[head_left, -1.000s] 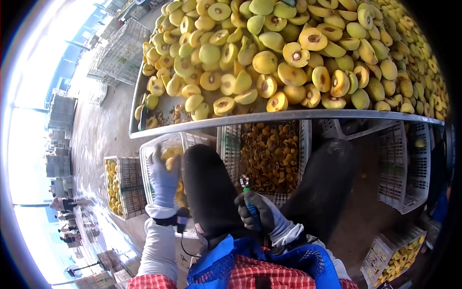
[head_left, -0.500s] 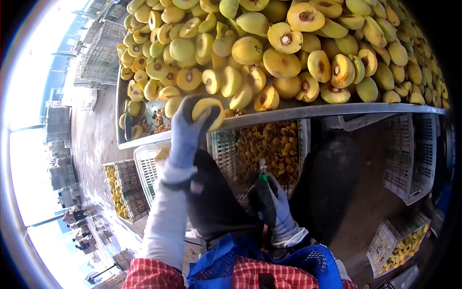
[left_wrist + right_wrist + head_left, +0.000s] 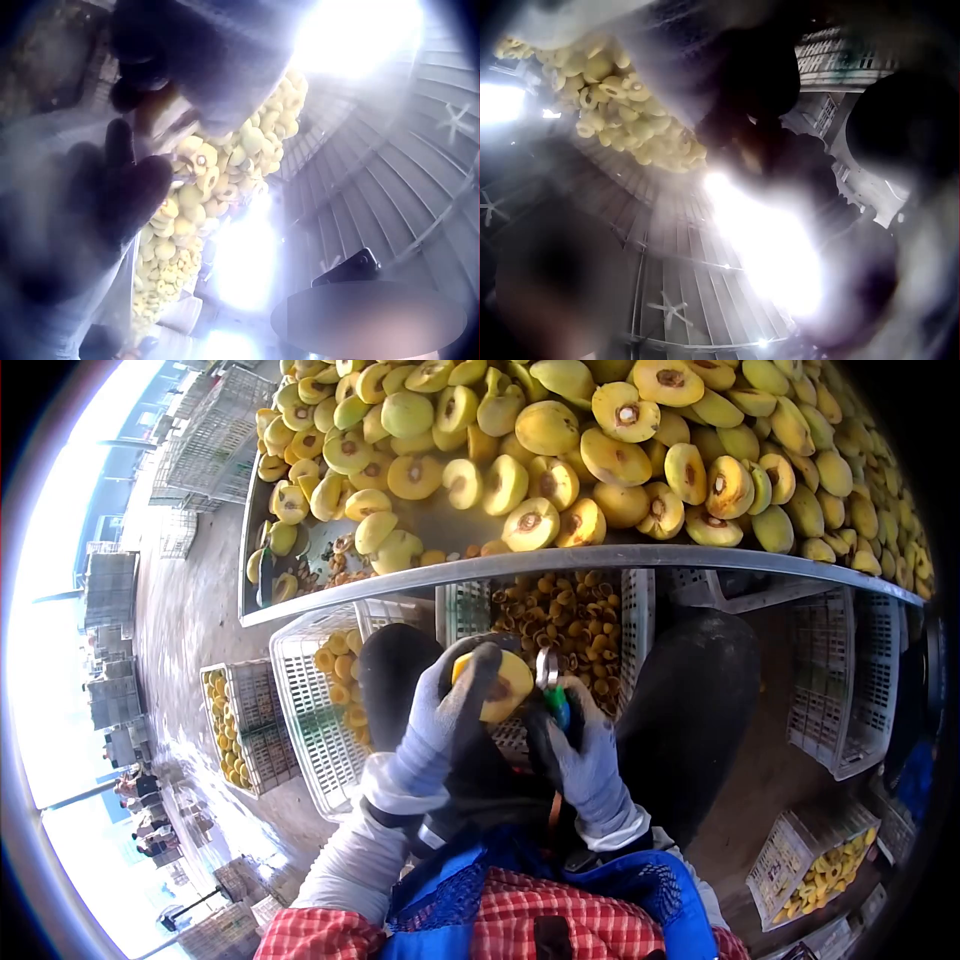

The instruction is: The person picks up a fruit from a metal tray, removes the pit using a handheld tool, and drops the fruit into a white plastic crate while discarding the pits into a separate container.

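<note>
Concrete floor point(image 3: 190, 620), white crates point(image 3: 310, 720) stacked w/ bright daylight at left, corrugated roof point(image 3: 675, 247) overhead.

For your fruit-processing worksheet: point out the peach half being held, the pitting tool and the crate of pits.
peach half point(image 3: 503, 685), head view, cut face
pitting tool point(image 3: 547, 668), head view, metal loop
crate of pits point(image 3: 634, 622), head view, right wall

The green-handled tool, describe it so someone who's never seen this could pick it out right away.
Start at the long metal table heaped with halved yellow fruit, then drop to the person's lap. There the right hand grips the green-handled tool beside the fruit half held in the left hand. It alone has a small metal loop tip.
</note>
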